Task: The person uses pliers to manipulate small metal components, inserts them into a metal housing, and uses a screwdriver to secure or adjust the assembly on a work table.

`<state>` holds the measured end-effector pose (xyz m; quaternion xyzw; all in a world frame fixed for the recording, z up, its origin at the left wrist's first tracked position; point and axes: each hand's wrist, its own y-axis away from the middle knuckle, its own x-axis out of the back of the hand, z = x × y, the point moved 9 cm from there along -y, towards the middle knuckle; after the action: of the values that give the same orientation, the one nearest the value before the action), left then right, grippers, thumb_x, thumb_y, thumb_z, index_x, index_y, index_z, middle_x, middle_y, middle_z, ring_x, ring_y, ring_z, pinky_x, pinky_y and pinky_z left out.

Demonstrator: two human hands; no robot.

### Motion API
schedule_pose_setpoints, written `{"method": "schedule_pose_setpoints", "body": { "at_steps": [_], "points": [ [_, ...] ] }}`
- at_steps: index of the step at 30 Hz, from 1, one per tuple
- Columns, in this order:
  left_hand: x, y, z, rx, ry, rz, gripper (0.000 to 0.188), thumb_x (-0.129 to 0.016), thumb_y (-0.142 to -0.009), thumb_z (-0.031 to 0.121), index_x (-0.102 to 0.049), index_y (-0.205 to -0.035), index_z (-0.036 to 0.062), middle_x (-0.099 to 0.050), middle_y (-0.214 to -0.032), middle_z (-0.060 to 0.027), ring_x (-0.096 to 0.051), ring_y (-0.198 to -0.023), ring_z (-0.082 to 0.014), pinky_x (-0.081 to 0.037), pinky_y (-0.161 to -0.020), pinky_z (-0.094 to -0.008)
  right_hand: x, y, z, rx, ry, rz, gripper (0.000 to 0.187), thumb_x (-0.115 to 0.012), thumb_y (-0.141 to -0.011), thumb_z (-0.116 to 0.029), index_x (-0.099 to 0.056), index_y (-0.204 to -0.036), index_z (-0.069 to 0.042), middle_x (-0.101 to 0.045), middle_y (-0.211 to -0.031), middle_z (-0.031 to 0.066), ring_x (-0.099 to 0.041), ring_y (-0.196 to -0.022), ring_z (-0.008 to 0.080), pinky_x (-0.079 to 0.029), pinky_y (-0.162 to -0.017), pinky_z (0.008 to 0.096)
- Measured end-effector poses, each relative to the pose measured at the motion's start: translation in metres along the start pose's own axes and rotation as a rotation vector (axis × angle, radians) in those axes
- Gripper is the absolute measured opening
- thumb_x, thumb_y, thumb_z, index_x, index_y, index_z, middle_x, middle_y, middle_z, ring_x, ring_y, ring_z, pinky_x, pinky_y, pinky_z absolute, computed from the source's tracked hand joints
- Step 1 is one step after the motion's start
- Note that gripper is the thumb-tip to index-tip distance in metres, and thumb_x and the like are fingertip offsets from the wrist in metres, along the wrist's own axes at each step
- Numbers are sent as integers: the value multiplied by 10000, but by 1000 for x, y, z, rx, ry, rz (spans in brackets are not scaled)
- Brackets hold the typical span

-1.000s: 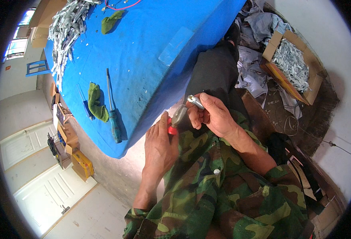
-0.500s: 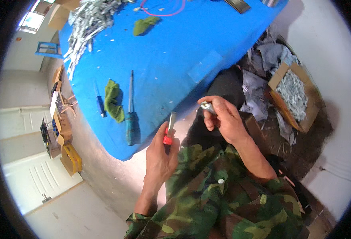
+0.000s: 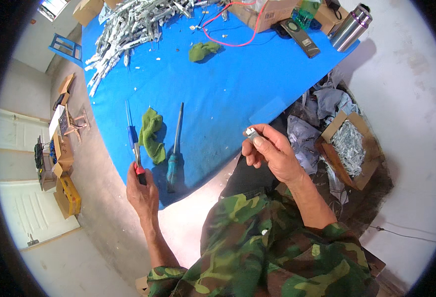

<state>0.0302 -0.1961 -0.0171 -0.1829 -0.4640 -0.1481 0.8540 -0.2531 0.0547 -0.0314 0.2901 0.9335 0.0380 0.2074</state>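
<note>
Since the earlier frame the left hand (image 3: 141, 190) has swung out to the worktop (image 3: 218, 89) edge, lower left, clamped on a red-handled tool (image 3: 137, 166). The right hand (image 3: 272, 151), centre, pinches a small metal part (image 3: 251, 133). Fitting appears unfinished; a metal pile (image 3: 129, 24) waits upper left.

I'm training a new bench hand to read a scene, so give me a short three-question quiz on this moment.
1. True or false: the left hand grips a red-handled tool at the edge of the blue table.
2. What does the right hand hold? A) small silver metal part B) green rag C) steel flask
3. What lies between the blue-handled screwdriver and the teal-handled screwdriver?

Key: 1 true; 2 A; 3 a green rag.
</note>
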Motion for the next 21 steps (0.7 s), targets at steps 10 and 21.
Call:
{"method": "schedule_pose_setpoints", "body": {
  "at_steps": [10,21],
  "points": [
    [-7,2,-14,-100,-276,83,474,-796,-923,230,-644,-1315,11,-695,-1162,-178,-684,-1048,-347,-554,-925,-450,-26,-2,-24,-9,-232,-49,303,-560,-1102,-269,-589,-1300,-42,-732,-987,76,-683,-766,120,-493,-607,247],
    [-9,11,-16,-245,-184,170,475,-797,-908,307,-663,-1247,2,-631,-1231,-184,-597,-1151,-372,-477,-1000,-489,-68,5,-55,48,-506,-182,313,-519,-1116,-283,-589,-1301,-41,-681,-941,95,-625,-723,159,-464,-602,285]
  ]
}}
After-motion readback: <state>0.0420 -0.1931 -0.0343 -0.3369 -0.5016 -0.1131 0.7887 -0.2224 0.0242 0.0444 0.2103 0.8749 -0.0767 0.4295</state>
